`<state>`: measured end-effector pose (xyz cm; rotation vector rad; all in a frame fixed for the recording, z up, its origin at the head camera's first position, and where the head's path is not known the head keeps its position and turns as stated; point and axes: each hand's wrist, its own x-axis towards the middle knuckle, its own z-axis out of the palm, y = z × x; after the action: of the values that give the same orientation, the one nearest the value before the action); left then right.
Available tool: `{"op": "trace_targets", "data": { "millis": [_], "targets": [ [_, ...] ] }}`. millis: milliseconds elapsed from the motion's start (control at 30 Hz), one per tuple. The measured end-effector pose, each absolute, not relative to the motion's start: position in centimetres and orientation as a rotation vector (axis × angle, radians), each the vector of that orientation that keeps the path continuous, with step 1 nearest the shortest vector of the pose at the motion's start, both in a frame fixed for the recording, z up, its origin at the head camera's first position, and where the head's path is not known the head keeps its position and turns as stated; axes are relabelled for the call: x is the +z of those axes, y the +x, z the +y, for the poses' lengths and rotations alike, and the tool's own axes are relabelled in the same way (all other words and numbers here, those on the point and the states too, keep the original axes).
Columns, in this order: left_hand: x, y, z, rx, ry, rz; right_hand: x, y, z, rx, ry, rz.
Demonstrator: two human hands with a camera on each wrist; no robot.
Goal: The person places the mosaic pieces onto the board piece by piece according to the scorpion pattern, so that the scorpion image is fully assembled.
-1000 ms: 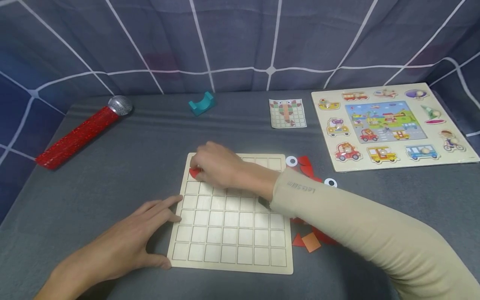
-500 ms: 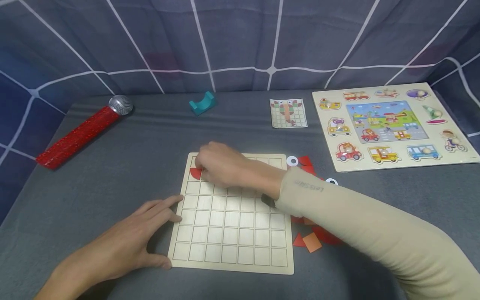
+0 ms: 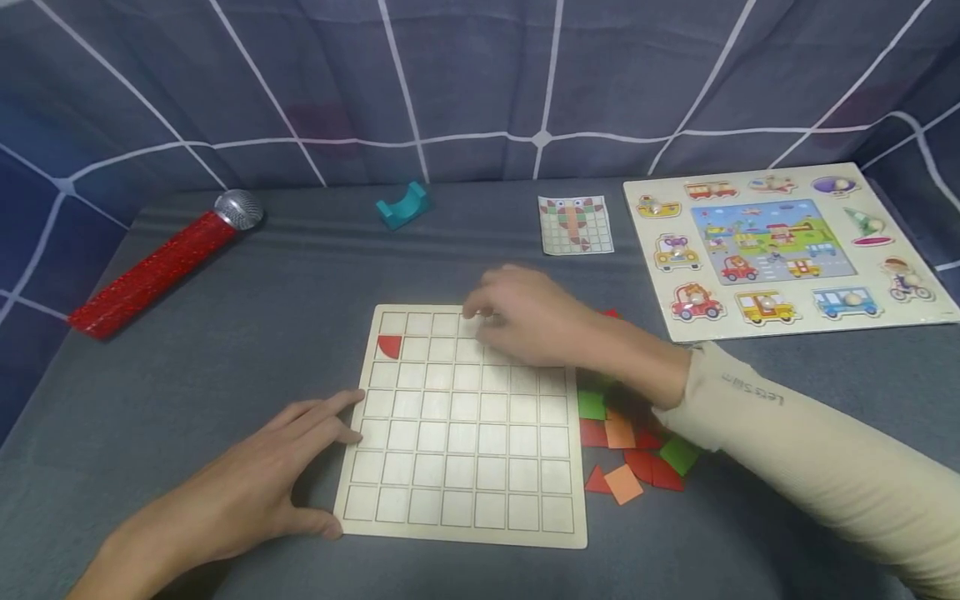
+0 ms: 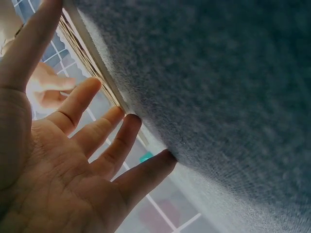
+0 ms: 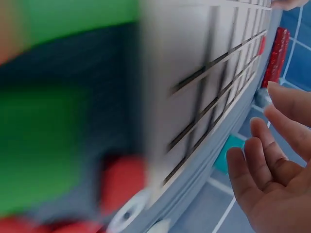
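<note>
- Wooden grid board: pale cream, ruled into squares by thin brown lines.
- Quarter-circle tile: solid red.
- Green square tile and orange square tile: each one flat shade.
- Triangular tile: red.
- Eye disc: white, with a dark centre.
- Pattern card: pale, printed with a fine grid and a red, green and orange motif.
- Peg puzzle: cream border, red car, yellow bus and blue bus, multicoloured central scene.
- Microphone: sparkling red handle, silver mesh head.
- Arched block: plain teal.
- Curtain: slate blue, crossed by white lines.
- Tabletop: dark grey, finely flecked.
- Sleeve: beige, with dark lettering.
</note>
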<state>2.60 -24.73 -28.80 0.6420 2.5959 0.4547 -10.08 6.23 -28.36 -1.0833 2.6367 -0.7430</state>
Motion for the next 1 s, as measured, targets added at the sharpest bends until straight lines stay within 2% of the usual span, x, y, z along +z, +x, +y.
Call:
{"op": "trace_targets", "data": {
  "millis": [467, 1000],
  "targets": [
    [-29.1, 2.7, -24.9, 0.467, 0.67, 2.599, -29.6, -7.3, 14.9, -0.641, -0.955, 2.723],
    [-28.9, 2.5, -24.9, 0.47, 0.649, 2.579, -30.0, -6.8, 15.7, -0.502, -0.878, 2.793]
  ]
}}
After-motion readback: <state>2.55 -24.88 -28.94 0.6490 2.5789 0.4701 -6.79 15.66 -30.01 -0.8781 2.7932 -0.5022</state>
